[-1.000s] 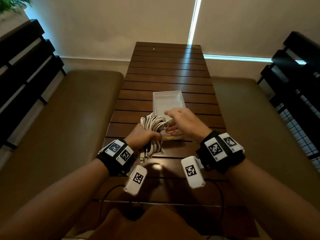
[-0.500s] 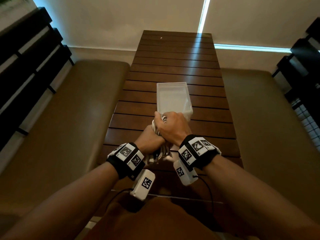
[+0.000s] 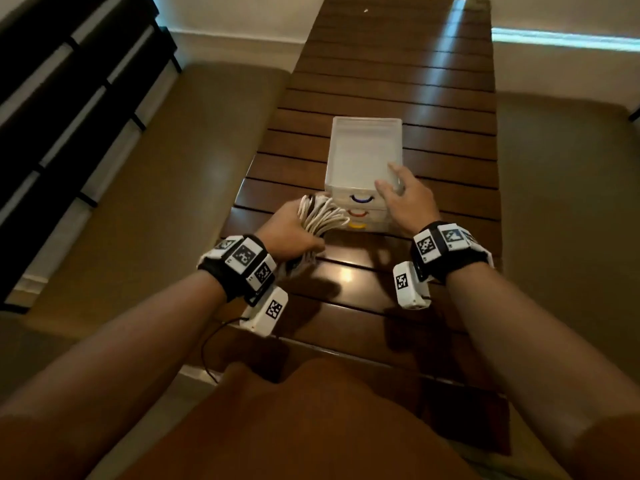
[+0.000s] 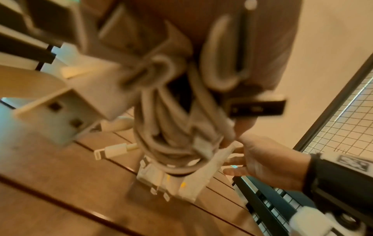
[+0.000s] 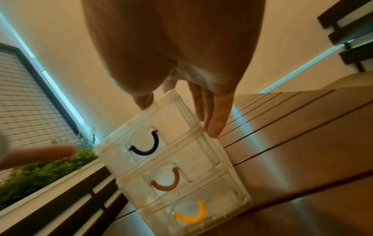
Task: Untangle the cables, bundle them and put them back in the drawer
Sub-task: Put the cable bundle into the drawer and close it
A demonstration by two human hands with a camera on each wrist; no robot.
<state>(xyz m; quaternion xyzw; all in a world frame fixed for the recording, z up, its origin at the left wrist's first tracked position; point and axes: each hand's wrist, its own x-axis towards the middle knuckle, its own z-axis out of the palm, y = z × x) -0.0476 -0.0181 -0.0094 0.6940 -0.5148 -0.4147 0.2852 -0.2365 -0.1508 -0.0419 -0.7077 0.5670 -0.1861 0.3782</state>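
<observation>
On the slatted wooden table [image 3: 433,98], left hand [image 3: 289,233] gripping coiled white cables [image 3: 322,216], right hand [image 3: 408,202] spread on translucent plastic drawer unit [image 3: 363,150]

The cables [image 3: 320,216] are white. The drawer unit [image 3: 363,157] is clear white plastic, its handles blue [image 5: 145,146], red [image 5: 166,182] and yellow [image 5: 190,214]. The counter [image 3: 398,81] is dark brown slatted wood. The wristbands [image 3: 242,268] are black with black-and-white square markers.

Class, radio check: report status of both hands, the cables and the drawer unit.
Left hand grips the cable bundle. Right hand open, fingers on the drawer unit top corner. All three drawers closed; bundle not yet stowed.
</observation>
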